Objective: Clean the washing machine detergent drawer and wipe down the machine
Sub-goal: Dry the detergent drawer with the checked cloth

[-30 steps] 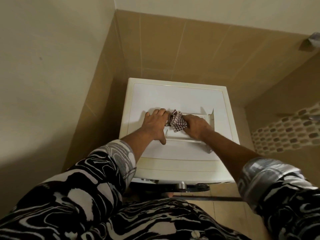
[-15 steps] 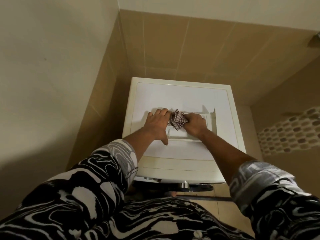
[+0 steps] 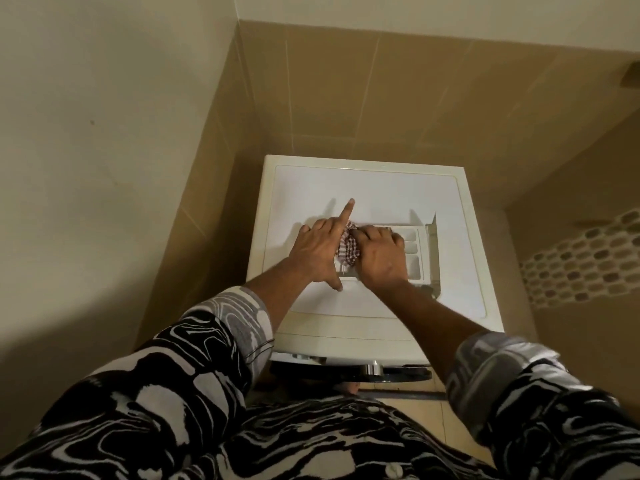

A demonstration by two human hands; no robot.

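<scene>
- The washing machine (image 3: 381, 188) stands in a corner of tan tiled wall (image 3: 346, 91), and I look down on its white top.
- The detergent drawer (image 3: 412, 247) is out of its slot. It lies sideways on the machine's top, near the middle, with its front panel (image 3: 434, 251) upright at the right end.
- Three small compartments show at the drawer's right end; my hands and the cloth cover the rest.
- A red-and-white checked cloth (image 3: 348, 251) is bunched up in the drawer, between my two hands and touching both.
- My right hand (image 3: 379, 258) is curled over the cloth, clutching it and pressing it down into the drawer.
- My left hand (image 3: 315, 251) lies on the drawer's left end, right beside the cloth.
- Its forefinger (image 3: 347, 211) sticks out straight, pointing away from me across the top, and its thumb (image 3: 334, 280) is spread back toward me, its tip at the drawer's near edge.
- The other left fingers are bent, but I cannot tell whether they grasp the drawer or only rest on it.
- Both my sleeves (image 3: 194, 358) are black and white with a swirling pattern and are pushed up the forearms.
- Below the machine's near edge, the dark round door (image 3: 398, 373) shows with a shiny handle.
- A band of small oval mosaic tiles (image 3: 581, 261) runs along the wall on the right.
</scene>
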